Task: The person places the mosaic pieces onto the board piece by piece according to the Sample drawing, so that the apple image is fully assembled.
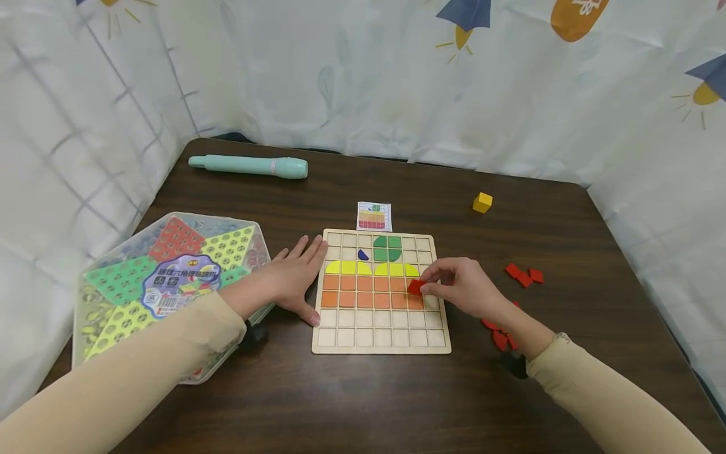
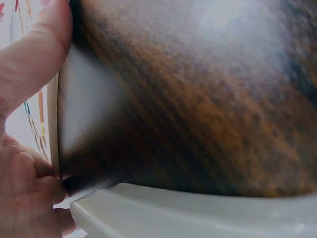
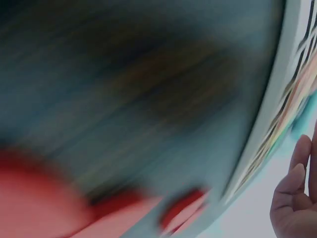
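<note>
A wooden grid board (image 1: 381, 338) lies on the dark table. Green (image 1: 387, 248), yellow (image 1: 342, 268), orange (image 1: 364, 299) and small blue (image 1: 363, 255) pieces fill some of its cells. Along the board's left edge rests my left hand (image 1: 295, 277), fingers stretched out and thumb near the lower side. Over the right part of the orange rows, my right hand (image 1: 465, 287) pinches a red square tile (image 1: 416, 287) between thumb and fingers. The right wrist view is blurred; the right hand (image 3: 297, 198) shows at its edge, the held tile does not.
Loose red tiles (image 1: 524, 279) lie right of the board, with several red pieces (image 1: 500, 340) under the right forearm. A printed pattern card (image 1: 374, 216) touches the board's far side. Around stand a clear game box (image 1: 91, 302), a teal microphone (image 1: 244, 165) and a yellow cube (image 1: 483, 202).
</note>
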The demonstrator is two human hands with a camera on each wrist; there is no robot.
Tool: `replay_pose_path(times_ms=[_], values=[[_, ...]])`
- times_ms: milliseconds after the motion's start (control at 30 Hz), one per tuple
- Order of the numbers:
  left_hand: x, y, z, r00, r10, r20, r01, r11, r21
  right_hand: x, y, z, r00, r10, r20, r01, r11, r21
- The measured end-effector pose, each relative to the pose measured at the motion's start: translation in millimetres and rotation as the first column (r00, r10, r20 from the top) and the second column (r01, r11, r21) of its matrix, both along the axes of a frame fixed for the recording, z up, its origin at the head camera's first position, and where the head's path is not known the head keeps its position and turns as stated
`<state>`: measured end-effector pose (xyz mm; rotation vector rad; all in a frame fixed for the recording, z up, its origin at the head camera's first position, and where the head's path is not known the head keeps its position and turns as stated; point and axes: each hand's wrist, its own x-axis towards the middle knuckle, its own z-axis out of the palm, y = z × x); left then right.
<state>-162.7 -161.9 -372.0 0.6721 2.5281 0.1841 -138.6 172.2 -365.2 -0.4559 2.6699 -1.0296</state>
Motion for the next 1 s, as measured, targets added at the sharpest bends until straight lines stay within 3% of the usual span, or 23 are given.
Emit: replay_pose_path(times_ms=[267, 467, 733, 1000], values=[[-3.0, 3.4, -0.6, 1.000, 0.009, 0.008, -0.009, 1.000, -0.023, 5.6, -72.9, 1.7, 0.982, 0.161, 0.102, -0.160, 0.987, -0.015], [-3.8, 4.1, -1.8, 1.000, 0.013, 0.006, -0.013, 0.999, -0.031, 7.0, -119.3, 2.7, 0.962, 0.245, 0.118, -0.247, 0.969, 0.009], [-1.3, 6.8, 1.4, 1.000, 0.009, 0.017, -0.009, 1.000, -0.030, 13.0, -139.1, -0.5, 0.962, 0.264, 0.071, -0.270, 0.959, 0.090], [0.7, 4.0, 2.0, 1.000, 0.015, 0.006, -0.015, 0.999, -0.029, 13.6, -145.3, -5.2, 0.957, 0.287, 0.035, -0.290, 0.952, 0.100]])
